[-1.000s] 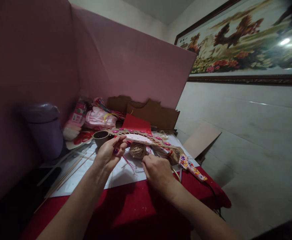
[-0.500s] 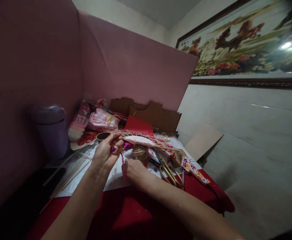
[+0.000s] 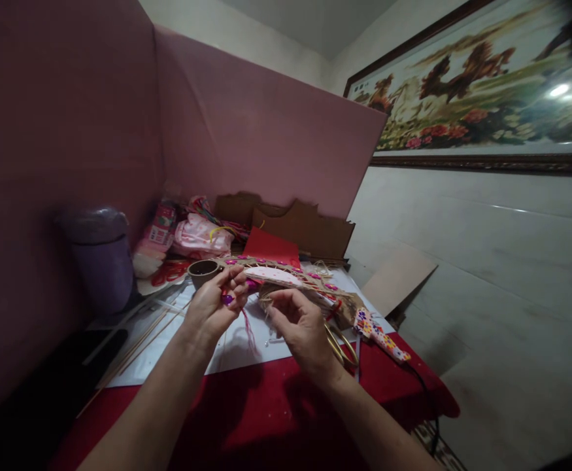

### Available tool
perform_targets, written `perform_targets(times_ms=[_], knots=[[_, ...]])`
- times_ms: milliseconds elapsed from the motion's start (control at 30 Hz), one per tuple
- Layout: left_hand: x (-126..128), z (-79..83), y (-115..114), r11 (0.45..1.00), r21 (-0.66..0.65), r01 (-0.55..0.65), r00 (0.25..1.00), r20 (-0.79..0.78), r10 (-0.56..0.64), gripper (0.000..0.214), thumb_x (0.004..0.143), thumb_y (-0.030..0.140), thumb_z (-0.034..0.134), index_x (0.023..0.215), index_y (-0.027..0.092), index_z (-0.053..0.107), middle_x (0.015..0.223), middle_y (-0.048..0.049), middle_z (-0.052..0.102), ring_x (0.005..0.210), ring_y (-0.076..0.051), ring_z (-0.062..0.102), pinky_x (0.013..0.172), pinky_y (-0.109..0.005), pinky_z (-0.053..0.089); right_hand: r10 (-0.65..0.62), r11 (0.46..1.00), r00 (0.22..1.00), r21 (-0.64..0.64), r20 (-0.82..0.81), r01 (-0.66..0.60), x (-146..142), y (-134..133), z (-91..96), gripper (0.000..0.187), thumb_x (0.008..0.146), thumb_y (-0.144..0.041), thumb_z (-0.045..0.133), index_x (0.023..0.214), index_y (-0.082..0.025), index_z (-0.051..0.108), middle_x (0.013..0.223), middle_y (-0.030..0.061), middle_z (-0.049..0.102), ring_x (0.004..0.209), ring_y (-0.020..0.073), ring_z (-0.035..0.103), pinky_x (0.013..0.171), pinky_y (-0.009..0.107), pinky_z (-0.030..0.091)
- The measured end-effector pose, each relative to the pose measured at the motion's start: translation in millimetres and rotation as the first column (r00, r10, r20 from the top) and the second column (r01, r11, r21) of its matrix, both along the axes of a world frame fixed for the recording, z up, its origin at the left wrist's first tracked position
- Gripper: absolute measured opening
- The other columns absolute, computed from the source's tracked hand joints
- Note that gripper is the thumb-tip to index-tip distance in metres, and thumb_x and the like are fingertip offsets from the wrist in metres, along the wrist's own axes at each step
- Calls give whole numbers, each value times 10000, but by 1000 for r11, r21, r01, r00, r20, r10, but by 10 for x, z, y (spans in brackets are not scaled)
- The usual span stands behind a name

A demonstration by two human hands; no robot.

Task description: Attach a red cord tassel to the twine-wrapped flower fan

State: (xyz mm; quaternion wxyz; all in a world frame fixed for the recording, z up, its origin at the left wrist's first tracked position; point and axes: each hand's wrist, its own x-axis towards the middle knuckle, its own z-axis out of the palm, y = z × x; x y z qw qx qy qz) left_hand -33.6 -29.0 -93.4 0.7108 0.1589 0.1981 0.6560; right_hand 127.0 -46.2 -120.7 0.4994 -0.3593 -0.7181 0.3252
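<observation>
My left hand (image 3: 217, 304) is closed, with a shiny purple bead (image 3: 227, 299) against its curled fingers. A pink cord (image 3: 249, 332) dangles below that hand. Just behind it lies a curved woven piece with a white padded middle (image 3: 273, 275) and magenta beads along its twine-covered rim. My right hand (image 3: 302, 330) is to the right, palm turned inward, thumb and forefinger bent with a gap between them; I see nothing in it. Beyond its fingertips is a ball of brown twine (image 3: 265, 294), partly hidden. Gold scissor handles (image 3: 342, 347) show beside the right wrist.
Thin sticks (image 3: 138, 347) lie on white paper over the red table (image 3: 246, 405). A brown cup (image 3: 203, 269) stands behind my left hand, and a purple bin (image 3: 100, 268) at the left. A flower-patterned glue gun (image 3: 381, 337) with a black cord rests at the right edge.
My right hand has let go of the pink cord and moved up and right, now covering part of the scissors. My left hand has dropped slightly away from the woven piece's rim.
</observation>
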Motion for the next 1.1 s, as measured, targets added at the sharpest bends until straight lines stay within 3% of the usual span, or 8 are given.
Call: perform_targets(times_ms=[67,167,367,567,867,1100], knots=[[18,-21,3,999,-23,49,999,14,-48,296,956,168,302,772,111,527,549,20,459,358,-44,377,296,-132,276,28,996,978,-80,-206,-46,-81,-23,-38,138,812,-266,591,900,-164,562,741,-7,581,584,99,528,509,207,438],[32,-38,0,995,-51,85,996,21,-84,314,968,182,270,781,112,513,483,58,394,312,-37,336,274,-130,207,20,994,954,-93,-300,-51,-188,-34,-110,139,804,-272,615,862,-166,547,730,-17,568,554,87,511,511,208,437],[31,-49,-9,991,-65,118,993,31,-116,339,978,190,248,753,120,492,396,102,277,254,-44,277,280,-157,177,-41,990,987,126,-154,60,-267,-28,-210,65,818,-208,599,862,-168,574,773,7,603,676,126,551,640,247,451],[8,-59,-7,990,-72,119,992,41,-116,343,979,175,242,720,134,462,385,109,263,241,-44,270,291,-166,155,-53,985,980,151,-193,83,-255,-53,-235,58,832,-206,584,880,-177,569,762,0,590,632,116,527,593,230,436],[-12,-37,-18,991,-54,121,991,56,-118,372,983,174,227,706,123,469,363,114,248,223,-39,260,290,-167,140,37,983,999,182,-40,-29,-279,-84,-249,13,814,-160,559,822,-162,569,705,-6,570,608,114,510,589,230,422],[-124,-11,-1,996,-37,82,994,73,-79,393,986,160,210,678,131,454,354,110,254,224,-36,268,288,-174,145,189,975,956,76,223,-210,46,-193,-209,99,756,-67,537,761,-161,567,655,-16,561,582,111,512,567,223,402]])
